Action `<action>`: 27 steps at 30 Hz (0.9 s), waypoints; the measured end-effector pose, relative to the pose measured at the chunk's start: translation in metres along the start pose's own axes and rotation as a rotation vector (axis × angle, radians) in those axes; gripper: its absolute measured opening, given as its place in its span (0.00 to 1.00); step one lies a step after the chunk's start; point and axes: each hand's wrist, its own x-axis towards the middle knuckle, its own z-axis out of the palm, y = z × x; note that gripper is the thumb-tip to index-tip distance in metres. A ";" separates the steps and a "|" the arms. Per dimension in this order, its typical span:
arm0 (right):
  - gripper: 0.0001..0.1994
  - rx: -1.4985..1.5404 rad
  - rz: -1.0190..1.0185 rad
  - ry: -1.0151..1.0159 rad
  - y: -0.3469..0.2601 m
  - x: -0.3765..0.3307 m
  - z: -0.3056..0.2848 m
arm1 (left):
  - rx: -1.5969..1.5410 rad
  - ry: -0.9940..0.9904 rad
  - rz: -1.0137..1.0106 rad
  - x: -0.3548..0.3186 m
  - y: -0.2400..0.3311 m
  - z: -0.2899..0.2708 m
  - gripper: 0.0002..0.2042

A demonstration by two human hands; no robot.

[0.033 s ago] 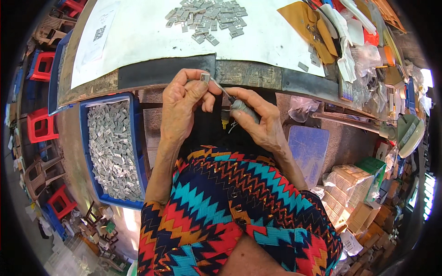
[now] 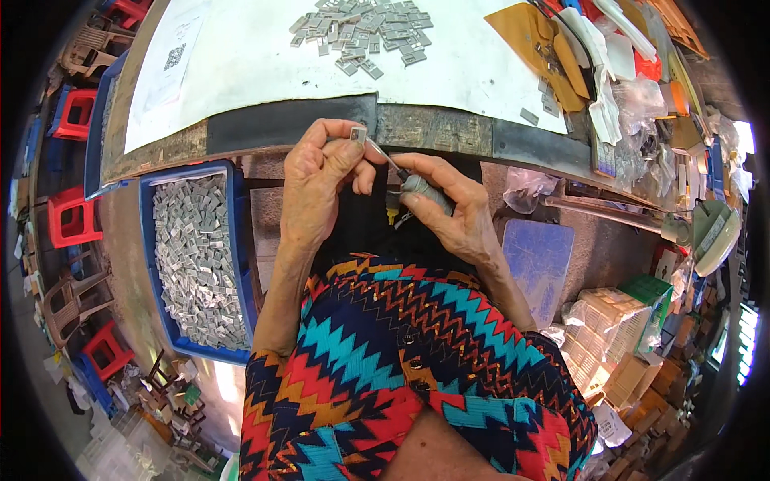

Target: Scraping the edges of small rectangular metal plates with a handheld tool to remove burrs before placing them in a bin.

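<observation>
My left hand (image 2: 317,180) pinches a small flat grey rectangular metal piece (image 2: 358,135) between thumb and fingers, just off the table's front edge. Closed around a hand tool with a grey wrapped handle (image 2: 429,192) is my right hand (image 2: 461,204). The tool's thin metal shaft (image 2: 383,152) slants up and left, its tip close to the piece; whether they touch, I cannot tell. A yellow-ended part (image 2: 392,215) shows below the right fingers, its kind unclear. Beyond my hands, a heap of similar grey pieces (image 2: 361,32) lies on the white-covered table (image 2: 265,64).
At my left stands a blue crate (image 2: 148,264) full of grey pieces. A brown envelope (image 2: 521,36) with small parts lies at the table's far right, beside plastic bags (image 2: 642,104). A lamp (image 2: 714,236) and a blue stool top (image 2: 537,264) are at my right.
</observation>
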 end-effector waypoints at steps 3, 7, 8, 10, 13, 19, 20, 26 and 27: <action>0.18 -0.011 -0.044 -0.031 0.002 0.001 -0.001 | 0.023 -0.005 0.014 0.000 0.000 0.000 0.08; 0.18 -0.007 -0.102 -0.017 0.007 0.002 -0.002 | 0.062 -0.033 0.021 -0.001 0.000 0.000 0.08; 0.18 -0.006 -0.102 -0.018 0.006 0.001 -0.002 | 0.063 -0.032 0.022 -0.001 0.001 0.001 0.08; 0.18 0.027 -0.003 -0.037 0.006 0.001 -0.003 | 0.086 -0.037 0.016 -0.001 0.001 0.001 0.07; 0.18 0.029 -0.038 -0.022 0.006 0.001 -0.002 | 0.226 -0.011 0.062 -0.001 0.001 0.002 0.05; 0.18 -0.008 -0.029 -0.019 0.003 0.002 0.000 | 0.705 0.111 0.240 -0.005 0.003 0.011 0.05; 0.18 -0.007 -0.030 -0.019 0.005 0.002 0.001 | 0.706 0.112 0.240 -0.006 0.003 0.010 0.05; 0.19 -0.315 -0.132 0.055 0.003 -0.002 0.013 | 1.071 0.141 0.478 -0.005 -0.009 0.001 0.08; 0.19 -0.448 -0.230 0.108 0.004 -0.002 0.017 | 1.099 0.144 0.525 -0.004 -0.008 0.001 0.08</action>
